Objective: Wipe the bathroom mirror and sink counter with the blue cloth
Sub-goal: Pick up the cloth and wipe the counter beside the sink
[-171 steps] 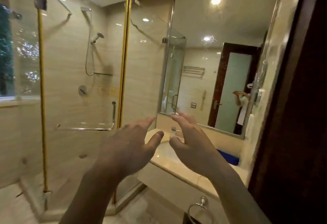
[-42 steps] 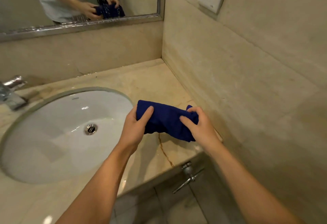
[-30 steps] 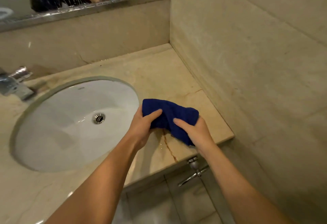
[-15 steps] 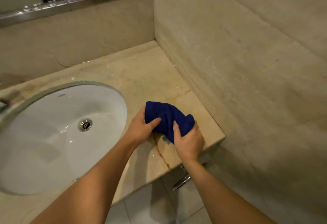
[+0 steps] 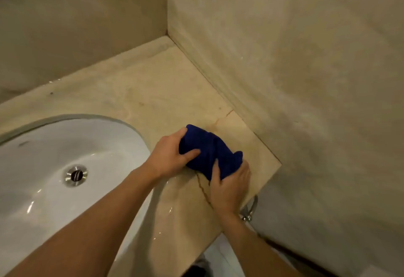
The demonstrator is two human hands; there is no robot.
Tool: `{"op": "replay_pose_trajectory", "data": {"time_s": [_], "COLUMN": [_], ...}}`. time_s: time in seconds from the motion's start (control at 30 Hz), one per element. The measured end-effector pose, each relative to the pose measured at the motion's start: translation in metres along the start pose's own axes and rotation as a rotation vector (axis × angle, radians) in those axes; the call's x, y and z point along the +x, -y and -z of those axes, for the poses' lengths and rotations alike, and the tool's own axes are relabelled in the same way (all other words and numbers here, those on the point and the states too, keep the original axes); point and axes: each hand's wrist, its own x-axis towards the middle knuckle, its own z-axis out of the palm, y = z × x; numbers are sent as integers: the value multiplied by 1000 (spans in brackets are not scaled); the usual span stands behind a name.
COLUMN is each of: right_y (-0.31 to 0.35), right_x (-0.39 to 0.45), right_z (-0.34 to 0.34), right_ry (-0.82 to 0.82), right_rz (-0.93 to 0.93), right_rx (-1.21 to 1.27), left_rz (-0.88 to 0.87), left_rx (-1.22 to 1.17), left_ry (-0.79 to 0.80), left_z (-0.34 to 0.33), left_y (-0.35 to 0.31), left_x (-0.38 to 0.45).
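Observation:
The blue cloth (image 5: 212, 152) is bunched up low over the beige marble sink counter (image 5: 142, 88), near its front right corner. My left hand (image 5: 170, 156) grips the cloth's left end, thumb on top. My right hand (image 5: 229, 189) grips its right end from the near side. Whether the cloth touches the counter I cannot tell. The mirror is out of view above the frame.
A white oval sink basin (image 5: 65, 167) with a metal drain (image 5: 76, 175) lies left of my hands. A tiled side wall (image 5: 306, 79) rises right next to the counter. A chrome fitting (image 5: 249, 211) sits under the counter edge. Water glints on the counter's front.
My hands have drawn closer together, bunching the cloth tighter. My view has tilted down, so the mirror and tap have left the frame.

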Motion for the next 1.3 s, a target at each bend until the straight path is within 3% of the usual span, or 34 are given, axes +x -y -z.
{"op": "replay_pose_trajectory", "data": {"time_s": [0.13,0.27,0.53,0.83,1.1,1.3], "right_y": [15,22,28,20,20,75], "right_x": [3,3,-1,2,3,15], "right_z": [-2,-2,0,-3,-5,18], "right_ry": [45,57,54,37,98,68], "right_rz": [-152,-152,-211,-124,-260,-196], "right_rx": [-41,-133,-200,-248,-218,-295], "left_rz": [-17,-24,96,61,308,445], "left_rx": [-85,-51,-176,-116,-282,-617], "left_ry": [105,222,305,163,330,270], "left_z": [13,21,27,15,23,50], "left_y": [2,14,14,11,-2,-18], "left_x": [7,24,30,26,24,7]}}
